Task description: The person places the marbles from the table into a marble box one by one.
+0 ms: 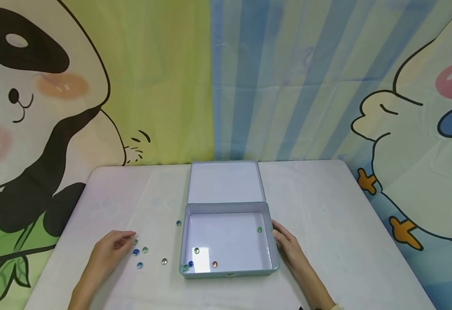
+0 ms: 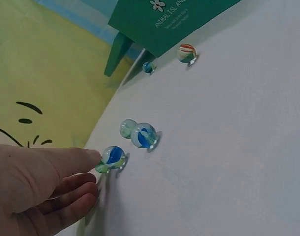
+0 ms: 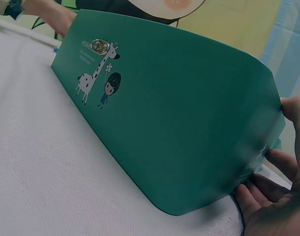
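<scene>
My left hand (image 1: pixel 111 249) is at the left of the table, its fingertips beside a green marble (image 1: pixel 135 242) that partly hides behind a blue marble (image 2: pixel 113 155) in the left wrist view. Close by lie a second green marble (image 1: pixel 145 249) and a light blue marble (image 1: pixel 139 265). An open-lidded tin box (image 1: pixel 230 274), green outside and pale inside, stands in the middle. At its right wall my right hand (image 1: pixel 292 249) holds it, thumb by the upper edge and bent fingers lower down. Several marbles lie inside, among them an orange one (image 1: pixel 215 264).
Between the left hand and the box lies a marble with orange swirls (image 2: pixel 186 53). Near the box's left wall is a small blue marble (image 1: pixel 178 223). The raised lid (image 1: pixel 226 183) leans back behind the box. A cartoon-printed curtain (image 1: pixel 164 77) hangs behind the white table (image 1: pixel 350 241).
</scene>
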`<control>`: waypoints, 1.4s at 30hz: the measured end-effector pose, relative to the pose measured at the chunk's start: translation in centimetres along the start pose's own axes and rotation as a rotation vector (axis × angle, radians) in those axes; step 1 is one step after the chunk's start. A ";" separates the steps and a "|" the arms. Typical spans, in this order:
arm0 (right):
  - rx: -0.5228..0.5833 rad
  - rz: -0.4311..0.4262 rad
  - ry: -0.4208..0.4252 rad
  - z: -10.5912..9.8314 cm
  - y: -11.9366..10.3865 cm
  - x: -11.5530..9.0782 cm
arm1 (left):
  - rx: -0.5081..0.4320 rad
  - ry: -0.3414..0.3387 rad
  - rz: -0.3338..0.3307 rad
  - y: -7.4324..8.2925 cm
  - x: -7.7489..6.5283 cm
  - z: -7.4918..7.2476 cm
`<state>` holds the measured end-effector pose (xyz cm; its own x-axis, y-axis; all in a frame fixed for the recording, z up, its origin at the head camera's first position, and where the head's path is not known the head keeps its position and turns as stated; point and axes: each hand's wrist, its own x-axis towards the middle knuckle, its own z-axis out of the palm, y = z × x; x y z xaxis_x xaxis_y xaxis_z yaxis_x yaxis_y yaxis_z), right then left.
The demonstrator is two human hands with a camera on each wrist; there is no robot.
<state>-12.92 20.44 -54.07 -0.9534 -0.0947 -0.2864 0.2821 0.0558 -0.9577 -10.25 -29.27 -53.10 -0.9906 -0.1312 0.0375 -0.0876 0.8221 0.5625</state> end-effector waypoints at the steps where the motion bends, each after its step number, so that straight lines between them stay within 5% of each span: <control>1: -0.002 0.002 0.002 0.0 0.0 0.0 | 0.004 -0.020 0.004 0.1 0.2 0.1; 5: 0.005 -0.003 -0.007 0.0 -0.1 0.0 | 0.024 -0.077 0.008 0.3 0.6 0.4; 13: 0.008 0.000 0.009 0.1 -0.1 0.1 | 0.030 -0.077 0.012 0.2 1.2 0.8; 19: 0.006 -0.010 0.010 0.0 0.0 0.1 | -0.098 0.047 0.127 0.9 0.7 0.4; 23: 0.003 -0.011 0.014 0.1 0.1 0.1 | -0.220 0.071 0.171 2.4 0.1 0.0; 31: 0.012 -0.002 0.012 0.1 0.0 0.0 | -0.409 -0.003 0.211 6.4 -0.7 -1.0; 42: 0.037 0.006 0.015 0.2 -0.1 0.1 | -0.566 -0.124 0.409 10.5 -1.5 -0.1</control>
<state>-12.99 20.23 -54.05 -0.9531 -0.0794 -0.2922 0.2916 0.0197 -0.9564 -9.67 -20.54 -47.14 -0.9399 0.2187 0.2623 0.3289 0.3730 0.8676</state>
